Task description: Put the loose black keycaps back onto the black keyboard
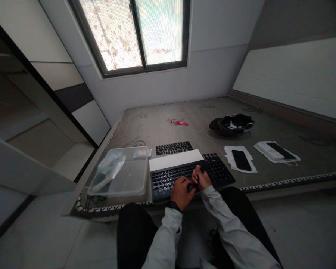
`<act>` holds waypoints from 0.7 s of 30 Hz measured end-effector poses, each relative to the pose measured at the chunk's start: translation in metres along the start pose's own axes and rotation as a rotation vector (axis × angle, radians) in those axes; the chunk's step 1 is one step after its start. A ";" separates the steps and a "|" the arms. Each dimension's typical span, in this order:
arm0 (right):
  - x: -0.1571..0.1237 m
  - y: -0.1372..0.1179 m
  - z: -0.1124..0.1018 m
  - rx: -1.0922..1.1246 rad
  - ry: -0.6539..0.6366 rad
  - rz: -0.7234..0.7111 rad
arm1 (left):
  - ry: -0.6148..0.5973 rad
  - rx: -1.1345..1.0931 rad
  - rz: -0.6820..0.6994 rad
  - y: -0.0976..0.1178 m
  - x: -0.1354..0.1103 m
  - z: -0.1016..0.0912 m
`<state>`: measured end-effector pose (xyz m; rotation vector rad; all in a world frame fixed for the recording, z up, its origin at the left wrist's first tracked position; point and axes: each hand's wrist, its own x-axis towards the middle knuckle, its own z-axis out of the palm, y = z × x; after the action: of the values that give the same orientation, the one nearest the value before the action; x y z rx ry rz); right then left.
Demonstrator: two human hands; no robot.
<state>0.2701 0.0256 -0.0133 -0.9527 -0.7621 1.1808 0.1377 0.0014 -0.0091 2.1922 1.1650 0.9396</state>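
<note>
Head view: keyboard (pixel 172 175) lies beneath the right grip (pixel 201 178)

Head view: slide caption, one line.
Left hand and right hand close together over a black keyboard, rows of loose keycaps beyond it and a translucent plastic tray to its left.

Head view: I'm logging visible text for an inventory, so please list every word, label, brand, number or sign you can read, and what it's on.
None can be read.
Keyboard: any markings are too small to read.
Keycaps: any lettering is too small to read.
Mattress prints: too blurred to read.
Red packet: any print is too small to read.
</note>
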 end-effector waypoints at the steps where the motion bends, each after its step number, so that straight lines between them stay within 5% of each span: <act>1: 0.000 0.001 0.001 -0.024 -0.016 0.005 | -0.002 0.001 0.000 0.000 0.000 0.000; 21: -0.011 0.013 0.002 -0.236 0.153 -0.087 | 0.004 -0.080 -0.061 -0.001 0.000 0.002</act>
<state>0.2604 0.0163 -0.0240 -1.1789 -0.8229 0.9439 0.1386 0.0011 -0.0107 2.0814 1.1686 0.9487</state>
